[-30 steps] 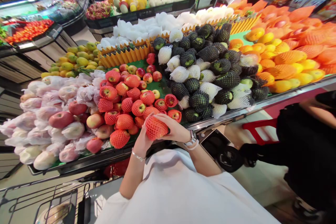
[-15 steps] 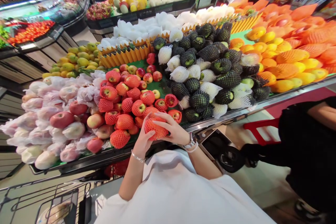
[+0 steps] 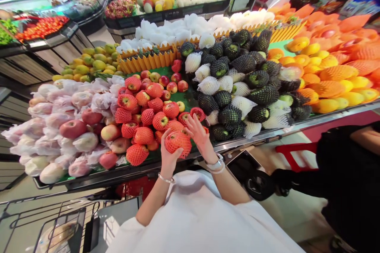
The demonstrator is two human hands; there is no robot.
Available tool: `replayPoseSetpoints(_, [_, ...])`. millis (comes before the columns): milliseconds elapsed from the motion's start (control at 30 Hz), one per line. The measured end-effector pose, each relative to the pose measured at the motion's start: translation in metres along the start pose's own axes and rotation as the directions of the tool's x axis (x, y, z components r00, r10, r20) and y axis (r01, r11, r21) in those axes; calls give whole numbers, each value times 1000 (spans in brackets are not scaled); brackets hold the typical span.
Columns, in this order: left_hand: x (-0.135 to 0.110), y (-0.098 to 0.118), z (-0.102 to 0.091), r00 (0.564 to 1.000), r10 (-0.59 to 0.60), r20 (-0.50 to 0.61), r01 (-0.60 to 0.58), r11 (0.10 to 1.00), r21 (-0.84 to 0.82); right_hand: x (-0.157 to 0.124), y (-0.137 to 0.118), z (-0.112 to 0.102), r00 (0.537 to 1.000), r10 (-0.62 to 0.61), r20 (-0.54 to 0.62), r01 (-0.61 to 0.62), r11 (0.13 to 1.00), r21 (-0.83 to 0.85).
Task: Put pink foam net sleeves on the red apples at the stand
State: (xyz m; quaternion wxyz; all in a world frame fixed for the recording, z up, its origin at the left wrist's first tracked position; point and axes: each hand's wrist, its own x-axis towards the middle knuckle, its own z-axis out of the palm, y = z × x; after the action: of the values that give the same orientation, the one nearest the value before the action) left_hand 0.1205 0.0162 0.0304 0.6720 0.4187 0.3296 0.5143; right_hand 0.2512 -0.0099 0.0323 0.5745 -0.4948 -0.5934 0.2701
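Grips net-sleeved apple [image 3: 179,142] in left hand [image 3: 169,159], picked up, not yet set down; spreads right hand [image 3: 202,139] open nearby.

Left hand [image 3: 168,159]: curled around a net-wrapped apple [image 3: 178,143], thumb against the side nearer the body
Right hand [image 3: 202,139]: raised just beside that apple, fingers spread
Red apples [image 3: 144,135]: heaped on the bench [image 3: 297,129] beyond the hands, many in red nets
Wrapped fruit [image 3: 84,101]: piled left of the red apples, with some bare ones among it
Dark green fruit [image 3: 230,114]: right of the red apples, in black or white nets
Person in black [image 3: 350,178]: at the right edge
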Motion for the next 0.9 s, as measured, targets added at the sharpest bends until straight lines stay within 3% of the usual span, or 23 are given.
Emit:
replayPoseSetpoints(67, [-6, -2, 6, 983, 178, -42, -171, 975, 143, -2, -9, 13, 979, 68, -191, -47, 993, 109])
replayPoseSetpoints(167, [-16, -12, 12, 928, 359, -95, -333, 918, 215, -10, -30, 27, 956, 107, -272, -51, 978, 204])
replayPoseSetpoints(267, [-15, -19, 17, 929, 353, -110, -331, 926, 179, -11, -38, 26, 949, 76, -306, -15, 981, 195])
replayPoseSetpoints(367, [6, -15, 24, 971, 232, -55, -225, 969, 100, 1, -20, 17, 947, 113, -300, -52, 978, 203])
replayPoseSetpoints(433, [32, -6, 31, 987, 153, 44, -156, 986, 65, 12, 1, 6, 936, 148, -318, -77, 971, 225])
replayPoseSetpoints(500, [69, 2, 39, 968, 142, 205, -167, 980, 109, 21, 19, -9, 909, 203, -363, -113, 961, 252])
replayPoseSetpoints(600, [141, 7, 52, 858, 158, 488, -337, 891, 305, 23, 32, -40, 843, 252, -476, -133, 954, 270])
replayPoseSetpoints(667, [191, 4, 60, 807, 121, 578, -405, 827, 391, 18, 33, -61, 793, 261, -550, -120, 953, 279])
replayPoseSetpoints(767, [250, -6, 72, 851, 7, 525, -327, 790, 519, 5, 33, -87, 745, 244, -621, -119, 964, 236])
replayPoseSetpoints(900, [283, -21, 81, 889, -71, 451, -228, 787, 573, -18, 46, -115, 680, 255, -687, -193, 967, 167])
